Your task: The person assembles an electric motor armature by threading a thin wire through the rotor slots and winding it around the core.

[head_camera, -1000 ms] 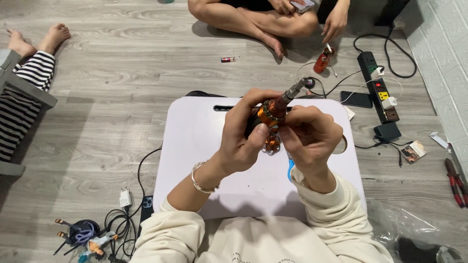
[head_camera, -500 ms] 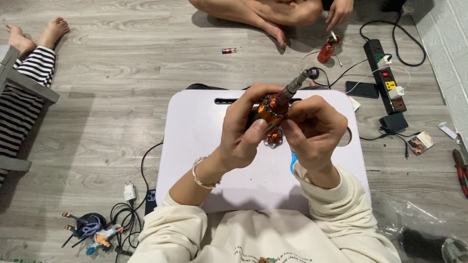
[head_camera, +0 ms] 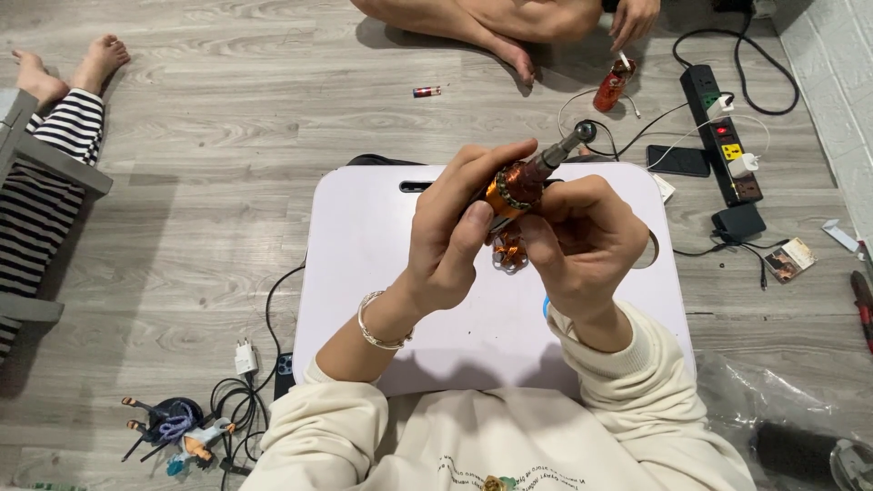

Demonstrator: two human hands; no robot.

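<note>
- We've got the motor rotor [head_camera: 520, 186] pinched in both hands, left hand [head_camera: 446, 241] and right hand [head_camera: 582, 241], above the white surface [head_camera: 364, 245].
- Looks like we're mid-inspection; next move needs a steady turn.

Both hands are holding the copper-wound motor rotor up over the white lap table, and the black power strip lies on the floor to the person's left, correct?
Not quite. The head view shows the left hand and right hand holding the copper-wound rotor over the white lap table, but the black power strip lies on the floor to the person's right.
</note>
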